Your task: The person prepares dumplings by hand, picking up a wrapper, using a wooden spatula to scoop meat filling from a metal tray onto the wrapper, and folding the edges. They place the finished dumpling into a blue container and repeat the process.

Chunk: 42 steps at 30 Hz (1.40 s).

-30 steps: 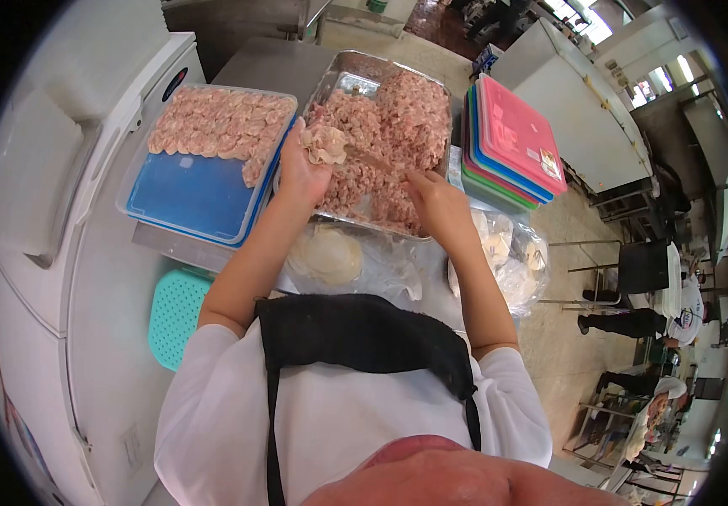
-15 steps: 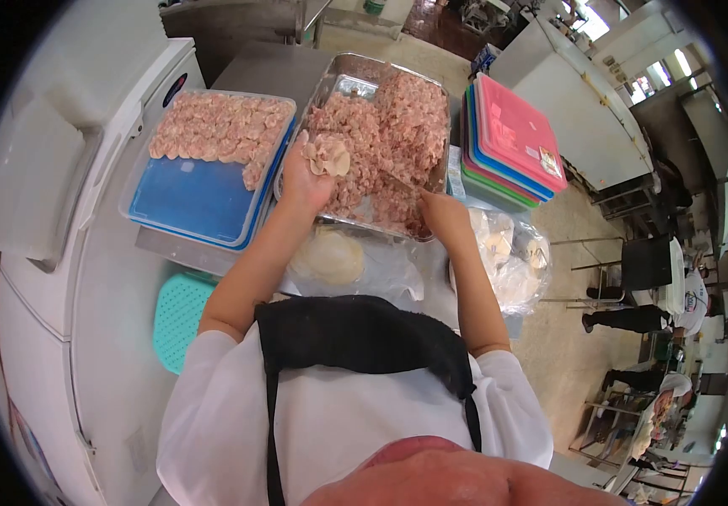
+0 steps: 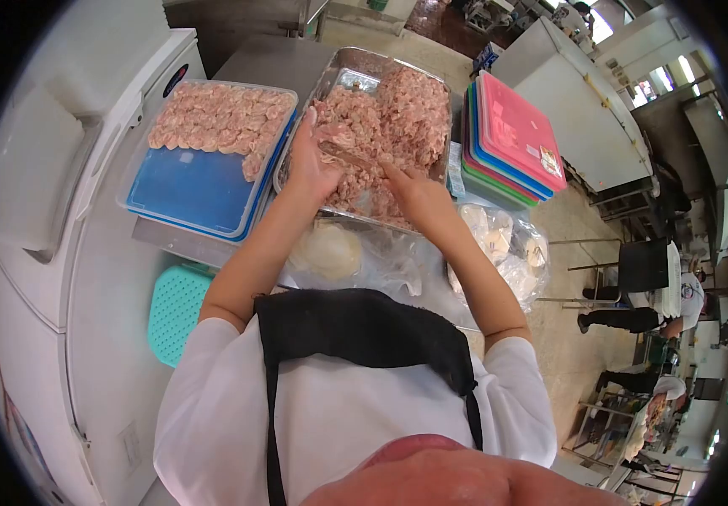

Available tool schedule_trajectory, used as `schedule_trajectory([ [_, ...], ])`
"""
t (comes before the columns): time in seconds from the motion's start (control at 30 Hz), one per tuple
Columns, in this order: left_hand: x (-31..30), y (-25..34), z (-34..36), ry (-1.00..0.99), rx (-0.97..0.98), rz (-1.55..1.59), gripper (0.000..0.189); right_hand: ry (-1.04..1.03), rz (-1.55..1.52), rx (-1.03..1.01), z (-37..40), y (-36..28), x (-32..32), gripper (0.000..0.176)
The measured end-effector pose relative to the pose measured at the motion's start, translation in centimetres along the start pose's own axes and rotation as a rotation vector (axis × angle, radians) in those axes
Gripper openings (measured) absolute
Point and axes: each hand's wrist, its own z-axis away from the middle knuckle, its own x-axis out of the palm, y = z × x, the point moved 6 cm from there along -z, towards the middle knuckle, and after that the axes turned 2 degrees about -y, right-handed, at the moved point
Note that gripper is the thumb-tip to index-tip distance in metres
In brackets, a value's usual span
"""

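My left hand (image 3: 311, 164) is over the left side of a metal tray (image 3: 349, 54) heaped with ground meat filling (image 3: 414, 105). It cups a dumpling, mostly hidden among the fingers and against the meat behind. My right hand (image 3: 414, 192) grips a flat spatula (image 3: 349, 155), whose blade reaches across to the dumpling in my left palm. To the left, a clear-rimmed container with a blue base (image 3: 191, 190) carries rows of filled dumplings (image 3: 216, 118) over its far part. Below the metal tray lies a stack of round wrappers (image 3: 327, 250) on plastic.
A stack of colored lids and trays (image 3: 517, 135) stands right of the meat. Bagged round wrappers (image 3: 503, 253) sit near my right forearm. A turquoise basket (image 3: 180, 312) is low at left, beside a white freezer (image 3: 119, 295). Other people (image 3: 684, 295) work far right.
My right hand has lifted from the tray's near right corner and moved left, bringing the spatula to the dumpling. My left hand has turned, its fingers now pointing upward.
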Motion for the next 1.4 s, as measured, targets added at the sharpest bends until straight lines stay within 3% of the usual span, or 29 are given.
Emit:
schedule_trajectory([
  [0.07,-0.3,0.7,0.6,-0.087,-0.032,0.016,0.041,0.031,-0.052,-0.086,-0.5,1.2,-0.8,0.026],
  [0.17,-0.8,1.0,0.6,-0.238,-0.047,-0.092,0.039,-0.065,-0.359,0.164,0.1,4.3,-0.7,0.026],
  [0.2,-0.7,0.9,0.5,-0.293,-0.044,-0.147,0.042,-0.093,-0.321,0.098,0.5,5.4,1.0,0.027],
  [0.27,1.4,0.9,2.1,-0.343,-0.025,-0.434,0.048,-0.146,-0.243,-0.025,1.5,7.9,5.5,0.030],
  [0.3,2.3,0.7,2.6,-0.368,-0.016,-0.577,0.052,-0.242,-0.380,0.103,1.4,7.7,5.8,0.031],
  [0.37,2.2,0.8,1.8,-0.441,0.227,-1.200,0.055,-0.433,-0.656,0.362,1.3,5.7,5.8,0.036],
  [0.4,3.3,1.0,2.2,-0.468,0.359,-1.510,0.057,-0.385,-0.750,0.393,1.3,5.9,5.9,0.037],
  [0.6,4.6,1.2,4.1,-0.514,0.564,-1.768,0.066,-0.212,-1.080,0.479,1.0,6.5,3.9,0.038],
  [0.7,4.5,1.5,4.2,-0.441,0.498,-1.665,0.074,-0.159,-1.092,0.458,1.0,6.8,3.2,0.037],
  [0.8,5.1,2.2,4.7,-0.387,0.567,-1.628,0.089,-0.137,-1.027,0.386,1.0,6.0,0.7,0.035],
  [0.9,7.0,2.7,5.7,-0.526,0.613,-1.531,0.099,-0.051,-0.820,0.261,1.3,5.2,-2.0,0.032],
  [1.0,7.7,2.8,5.3,-0.626,0.778,-1.533,0.092,0.064,-0.594,0.125,1.5,3.8,-4.7,0.029],
  [1.1,6.5,1.1,3.9,-0.779,0.232,-1.491,0.069,0.157,-0.374,-0.035,1.5,1.4,-7.3,0.029],
  [1.2,4.6,0.8,2.3,-0.531,0.262,-1.640,0.044,0.189,-0.261,-0.055,1.5,-0.5,-8.5,0.027],
  [1.27,4.9,0.4,2.4,-0.514,0.134,-1.476,0.039,0.244,-0.284,-0.083,1.6,-0.5,-8.4,0.028],
  [1.3,5.1,0.3,2.6,-0.505,0.071,-1.393,0.036,0.170,-0.356,-0.034,1.6,0.0,-7.8,0.028],
  [1.4,6.2,0.4,2.6,-0.721,0.374,-1.416,0.037,-0.057,-0.588,0.141,1.7,1.8,-6.2,0.030],
])
